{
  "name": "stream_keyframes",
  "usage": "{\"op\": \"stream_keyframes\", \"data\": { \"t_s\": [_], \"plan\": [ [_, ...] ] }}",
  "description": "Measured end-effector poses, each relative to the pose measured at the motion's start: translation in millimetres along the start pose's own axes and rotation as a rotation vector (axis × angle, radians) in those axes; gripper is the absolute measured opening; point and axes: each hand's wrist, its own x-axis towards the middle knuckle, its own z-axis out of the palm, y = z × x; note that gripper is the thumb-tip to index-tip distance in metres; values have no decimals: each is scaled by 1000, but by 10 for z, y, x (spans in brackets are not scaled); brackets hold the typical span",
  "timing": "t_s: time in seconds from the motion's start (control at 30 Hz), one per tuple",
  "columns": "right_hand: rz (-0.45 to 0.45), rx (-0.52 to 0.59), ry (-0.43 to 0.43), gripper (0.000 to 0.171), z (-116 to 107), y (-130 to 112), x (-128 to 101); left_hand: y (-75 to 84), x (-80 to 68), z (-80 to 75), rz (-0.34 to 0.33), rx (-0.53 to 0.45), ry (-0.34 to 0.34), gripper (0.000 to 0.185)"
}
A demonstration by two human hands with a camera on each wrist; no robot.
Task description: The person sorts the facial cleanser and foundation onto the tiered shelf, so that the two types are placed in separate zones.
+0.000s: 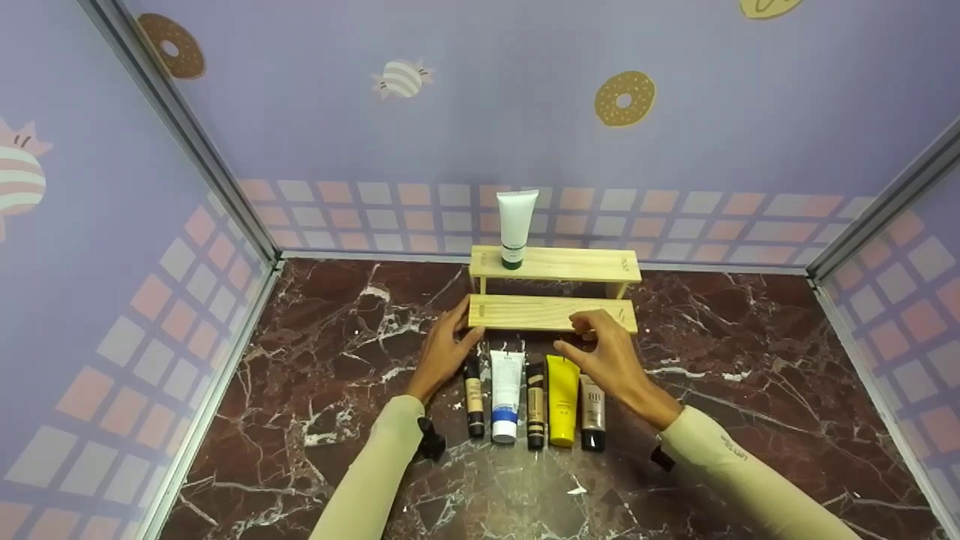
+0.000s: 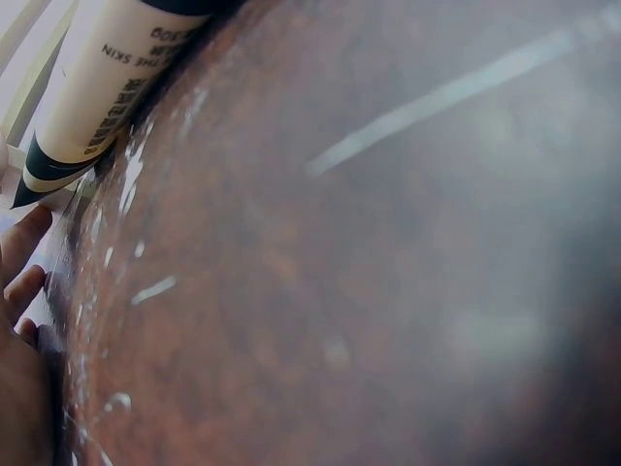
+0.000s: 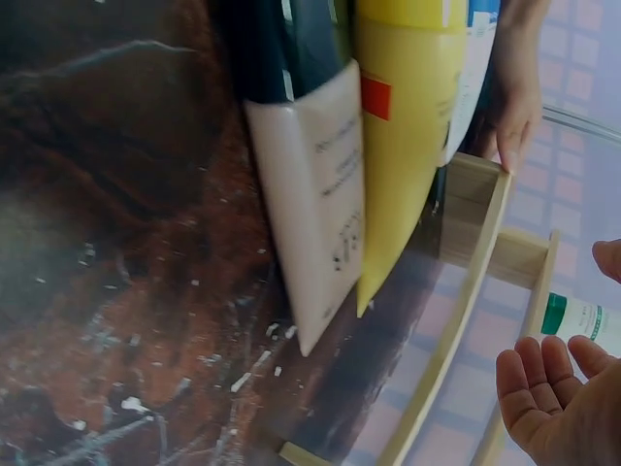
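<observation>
The spread left hand touches the wooden rack at its front left corner, likely for steadiness; the right hand, thumb and fingers apart, holds nothing. Five cosmetic tubes lie off its front edge; a white tube stands upper left, on its flat cap.

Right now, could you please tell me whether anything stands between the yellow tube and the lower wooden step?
Only the right hand, which, in the head view, overlaps the gap between the yellow tube and the lower wooden step. Nothing else visible blocks it.
</observation>
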Motion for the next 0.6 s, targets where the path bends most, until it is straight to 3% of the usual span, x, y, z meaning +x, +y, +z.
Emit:
{"op": "stream_keyframes", "data": {
  "t_s": [0.6],
  "plan": [
    [62, -44, -45, 51, -18, 174, -254, 2, -4, -2, 25, -12, -1, 77]
  ]
}}
